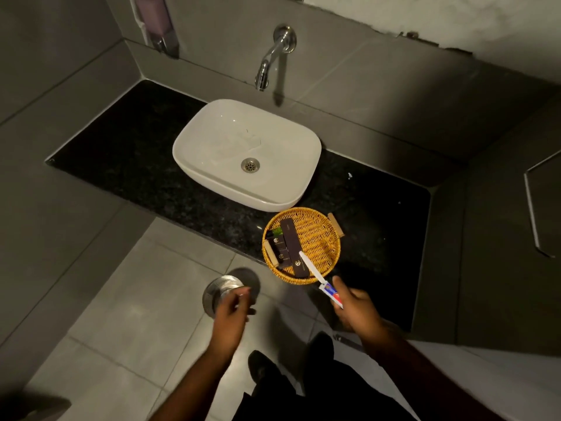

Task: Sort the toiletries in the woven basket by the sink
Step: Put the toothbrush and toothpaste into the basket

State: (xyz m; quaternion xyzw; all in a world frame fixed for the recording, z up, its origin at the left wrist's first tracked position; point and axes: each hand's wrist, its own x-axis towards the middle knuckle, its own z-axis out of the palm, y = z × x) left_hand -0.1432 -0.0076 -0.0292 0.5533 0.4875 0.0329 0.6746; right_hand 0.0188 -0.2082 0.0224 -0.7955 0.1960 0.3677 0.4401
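A round woven basket point(318, 235) with two wooden handles sits on the black counter, right of the sink and near the front edge. Several dark brown boxes point(291, 250) lie in its left half, with a small green item point(277, 231) at their far end. My right hand point(355, 305) is just in front of the basket and grips a small toothpaste tube point(331, 293) together with a white toothbrush point(309, 267), whose end reaches over the basket's near rim. My left hand point(233, 311) hovers left of the basket above the floor, fingers loosely curled, holding nothing.
A white basin point(212, 141) stands on the black granite counter point(121, 147) below a wall-mounted chrome tap point(270, 62). A metal bin lid point(221, 291) sits on the tiled floor under my left hand. Grey walls close in left and right.
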